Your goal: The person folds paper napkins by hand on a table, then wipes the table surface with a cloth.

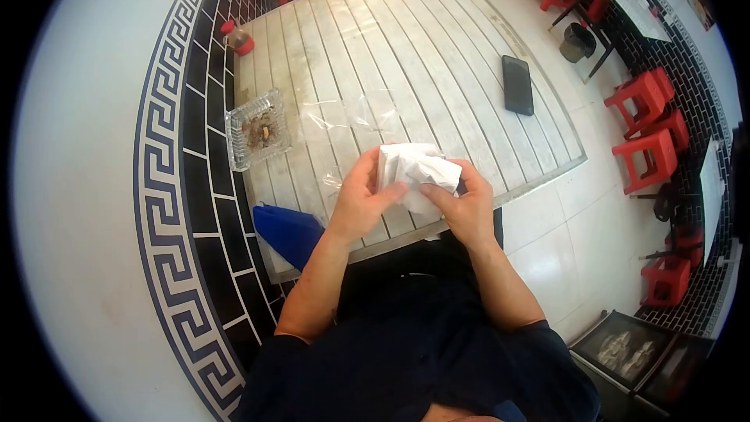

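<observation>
Above the near part of the table, white paper tissues (412, 170) are bunched and partly folded between both hands. My left hand (364, 197) grips their left side, thumb across the front. My right hand (467, 202) pinches the right side, its thumb pressed on the crumpled part. Fingers behind the paper are hidden. Clear plastic wrapping (344, 116) lies on the table just beyond my left hand. A blue folded item (286, 232), perhaps cloth, rests at the near left corner beside my left forearm.
On the slatted table (422, 39) are a glass ashtray (258, 131) with butts and ash, a red-capped jar (237, 37) by the tiled wall, and a black phone (517, 85) at right. Red stools (645, 161) and a bin (577, 42) stand across the floor.
</observation>
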Action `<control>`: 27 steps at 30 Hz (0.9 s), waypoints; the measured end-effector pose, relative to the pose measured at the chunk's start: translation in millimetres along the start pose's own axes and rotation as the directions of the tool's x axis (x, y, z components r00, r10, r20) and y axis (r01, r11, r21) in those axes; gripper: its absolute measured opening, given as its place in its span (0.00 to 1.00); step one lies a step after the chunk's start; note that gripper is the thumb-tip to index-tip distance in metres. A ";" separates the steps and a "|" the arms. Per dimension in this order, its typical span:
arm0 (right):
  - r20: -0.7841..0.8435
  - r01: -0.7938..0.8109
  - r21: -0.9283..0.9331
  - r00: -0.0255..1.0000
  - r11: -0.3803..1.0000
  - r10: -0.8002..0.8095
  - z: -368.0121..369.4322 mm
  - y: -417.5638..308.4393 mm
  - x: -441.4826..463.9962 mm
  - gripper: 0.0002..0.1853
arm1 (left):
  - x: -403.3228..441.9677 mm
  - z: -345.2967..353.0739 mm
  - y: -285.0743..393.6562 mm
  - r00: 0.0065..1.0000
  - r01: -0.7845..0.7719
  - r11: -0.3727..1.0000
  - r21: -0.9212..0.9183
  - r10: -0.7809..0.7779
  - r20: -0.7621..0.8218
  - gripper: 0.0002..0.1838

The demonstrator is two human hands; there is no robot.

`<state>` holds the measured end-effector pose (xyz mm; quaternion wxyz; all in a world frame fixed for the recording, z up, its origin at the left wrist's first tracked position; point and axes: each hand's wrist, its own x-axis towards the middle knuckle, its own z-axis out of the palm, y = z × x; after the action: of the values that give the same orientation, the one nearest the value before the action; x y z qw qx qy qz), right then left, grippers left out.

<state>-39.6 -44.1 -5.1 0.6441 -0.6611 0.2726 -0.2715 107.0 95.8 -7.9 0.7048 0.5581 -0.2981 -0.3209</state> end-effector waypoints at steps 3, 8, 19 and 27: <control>-0.014 0.126 -0.224 0.991 0.966 -0.133 -1.4 -5.8 -6.7 0.20 | 2.4 -0.5 -1.9 0.998 0.040 0.999 -0.026 -0.038 0.043 0.23; 0.042 0.052 -0.127 0.998 0.991 -0.047 -3.9 -9.0 -10.8 0.23 | -1.2 8.8 -9.9 0.998 -0.048 0.980 0.196 0.054 -0.023 0.20; 0.311 -0.331 0.401 0.926 0.854 0.213 -14.1 8.0 -0.5 0.29 | -1.2 9.8 -10.8 0.995 -0.062 0.943 0.327 0.084 -0.054 0.23; 0.417 -0.429 0.477 0.879 0.767 0.232 -15.6 10.0 4.7 0.28 | -3.2 13.3 -11.6 0.991 -0.098 0.948 0.302 0.122 -0.060 0.25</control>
<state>-47.4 -58.6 -14.7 0.8826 -0.4210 0.1821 -0.1031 93.2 88.4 -16.8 0.6402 0.6527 -0.3462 -0.2105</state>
